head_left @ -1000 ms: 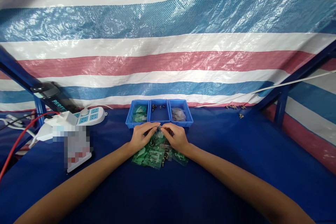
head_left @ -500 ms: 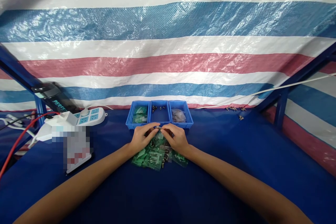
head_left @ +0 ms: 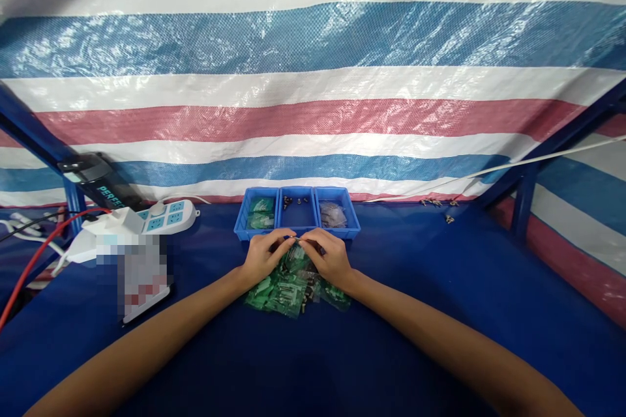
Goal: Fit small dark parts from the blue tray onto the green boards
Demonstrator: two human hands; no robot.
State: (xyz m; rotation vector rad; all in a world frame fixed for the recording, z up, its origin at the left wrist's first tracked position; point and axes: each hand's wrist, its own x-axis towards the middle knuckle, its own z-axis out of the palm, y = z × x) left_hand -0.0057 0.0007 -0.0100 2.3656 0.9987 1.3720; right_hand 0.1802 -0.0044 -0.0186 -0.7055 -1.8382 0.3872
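My left hand [head_left: 267, 253] and my right hand [head_left: 325, 253] meet fingertip to fingertip over a pile of small green plastic bags [head_left: 283, 293]. Pinched between both thumbs and forefingers is a small metal piece [head_left: 294, 238], mostly covered by the fingers; its kind is too small to tell. Loose metal screws [head_left: 307, 292] lie among the bags below my hands. Just beyond the fingers stand three joined blue bins. Green bags lie in the left bin [head_left: 239, 225], a few dark screws in the middle bin [head_left: 297, 218], and clear bags in the right bin [head_left: 356, 229].
At the left are a white power strip [head_left: 171, 218], a white adapter [head_left: 110, 231], a blurred-out phone-like object [head_left: 147, 306] and a black bottle [head_left: 105, 186]. Several small metal parts [head_left: 450, 219] lie at the back right. A striped tarp [head_left: 313, 124] hangs behind the blue table [head_left: 415, 287].
The small metal piece has turned slightly between my fingertips and shows less. Both hands have otherwise stayed in place.
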